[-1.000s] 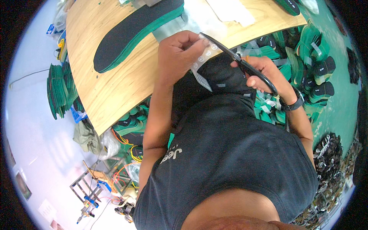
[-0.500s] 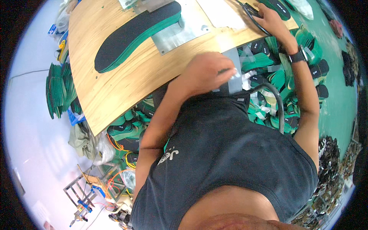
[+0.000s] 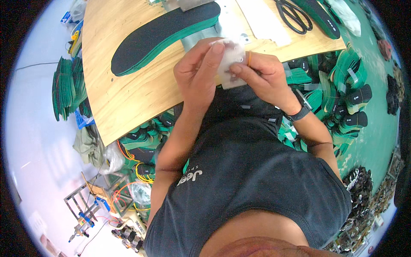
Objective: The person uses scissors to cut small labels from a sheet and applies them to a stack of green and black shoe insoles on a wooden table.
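Both hands are bent in a pinch at the surface's near edge: the left hand (image 3: 195,70) has its thumb over the upper left of a pale, translucent sheet (image 3: 230,58), and the right hand (image 3: 266,78) is closed in with its thumb on the lower right; the fingers behind are hidden. The sheet, held clear of the wooden surface (image 3: 105,94), looks very light, thin and floppy, probably slick, and likely to crease or tear if tugged; fingertip holds at opposite edges should suit it, leaving the small round marks uncovered. Beyond lie a black-and-green insole stack (image 3: 165,37) and, farther right, black-handled scissors (image 3: 294,17), untouched.
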{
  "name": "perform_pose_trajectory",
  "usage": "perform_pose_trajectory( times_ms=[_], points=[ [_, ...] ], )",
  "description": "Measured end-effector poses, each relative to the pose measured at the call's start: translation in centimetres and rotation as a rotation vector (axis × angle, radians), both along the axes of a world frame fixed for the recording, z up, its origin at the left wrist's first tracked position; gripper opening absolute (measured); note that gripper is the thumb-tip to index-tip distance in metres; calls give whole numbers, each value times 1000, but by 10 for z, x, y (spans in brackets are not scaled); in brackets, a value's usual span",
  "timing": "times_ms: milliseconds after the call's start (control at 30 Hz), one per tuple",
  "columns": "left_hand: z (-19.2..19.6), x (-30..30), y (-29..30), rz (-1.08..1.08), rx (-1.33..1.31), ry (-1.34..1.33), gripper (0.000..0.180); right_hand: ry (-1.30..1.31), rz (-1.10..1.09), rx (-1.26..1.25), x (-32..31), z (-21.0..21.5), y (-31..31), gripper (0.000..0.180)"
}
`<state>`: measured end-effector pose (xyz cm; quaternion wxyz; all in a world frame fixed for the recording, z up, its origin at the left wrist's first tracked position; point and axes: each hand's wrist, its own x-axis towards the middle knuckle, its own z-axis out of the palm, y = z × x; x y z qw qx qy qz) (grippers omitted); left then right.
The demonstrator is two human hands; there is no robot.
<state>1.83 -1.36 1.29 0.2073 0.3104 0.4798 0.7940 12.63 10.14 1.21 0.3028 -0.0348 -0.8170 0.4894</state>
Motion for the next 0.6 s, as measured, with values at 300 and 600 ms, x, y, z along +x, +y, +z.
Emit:
perform_pose_trajectory(
  times_ms=[300, 600],
  points=[
    [36, -160, -8, 188, -601, 1135, 48, -348, 49, -806, -42, 3, 16, 26],
    [37, -161, 4, -104, -965, 1115, 69, -377, 94, -1030, -94, -11, 47, 19]
  ],
)
